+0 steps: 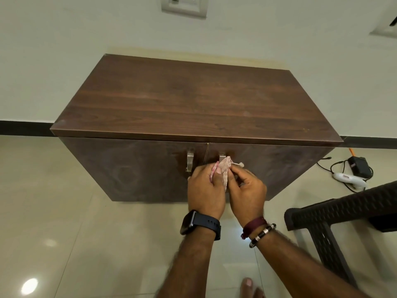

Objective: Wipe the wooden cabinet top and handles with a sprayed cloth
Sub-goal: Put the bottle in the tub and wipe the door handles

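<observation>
A dark wooden cabinet stands against the wall, its bare top [193, 100] seen from above. Two metal handles sit at the middle of its two doors: the left handle [190, 161] is fully visible, the right handle [222, 157] shows only at its upper end. A crumpled pink-and-white cloth [224, 168] covers the rest of the right handle. My left hand [205, 190] grips the cloth from the left. My right hand [247, 190] pinches its right side with the fingertips. Both hands are in front of the doors, below the top.
A dark woven plastic chair [343, 214] stands close at the right. On the floor to the right of the cabinet lie a black adapter [357, 165], cables and a white device [349, 179]. A wall socket [184, 5] sits above. My bare foot [250, 288] shows on the glossy tiles.
</observation>
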